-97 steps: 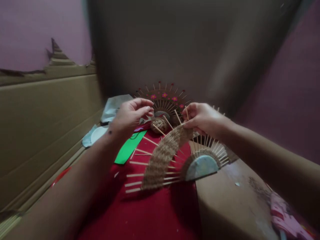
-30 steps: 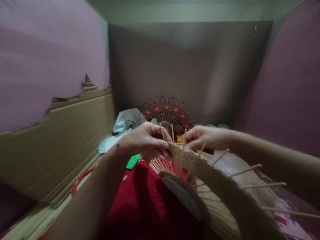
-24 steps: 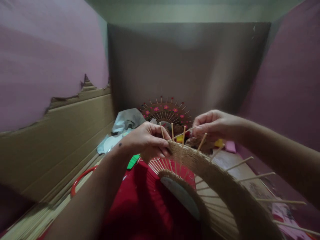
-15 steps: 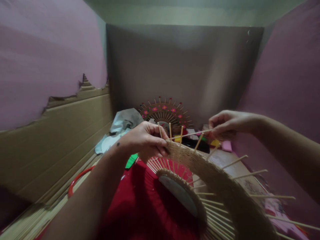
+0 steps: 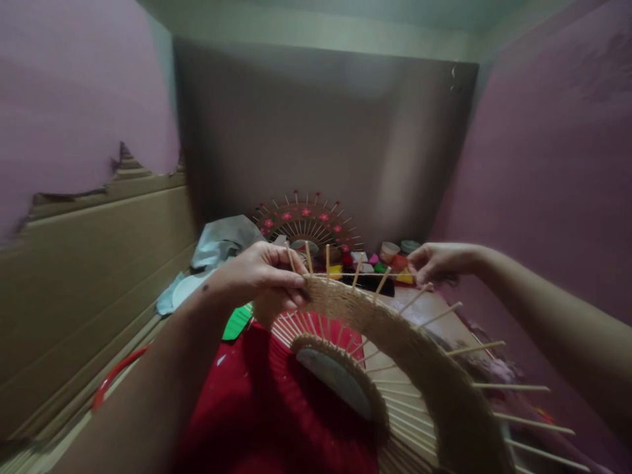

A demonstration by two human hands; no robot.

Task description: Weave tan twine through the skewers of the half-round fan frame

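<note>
A round woven frame point(image 5: 395, 322) with wooden spokes standing out from its rim tilts in front of me over red cloth. My left hand point(image 5: 276, 273) pinches its upper left rim, thumb on the near side, beside several upright spokes. From that spot a thin cord point(image 5: 365, 274) runs to the right, pulled taut across the spokes. My right hand point(image 5: 432, 263) is closed on the cord's far part, apart from the frame. Inside the woven band, thin spokes lead to a pale oval centre point(image 5: 336, 378) with a woven edge.
A finished-looking half-round piece with pink flowers point(image 5: 306, 217) leans at the back wall. Torn cardboard point(image 5: 108, 257) lines the left wall. Grey plastic point(image 5: 224, 240), a green piece point(image 5: 237, 322), a red ring point(image 5: 118, 372) and small tubs point(image 5: 389, 250) lie about.
The whole view has shifted, so most things appear further left. My right hand is a little lower, and the cord now runs nearly level. My left hand keeps its hold on the rim.
</note>
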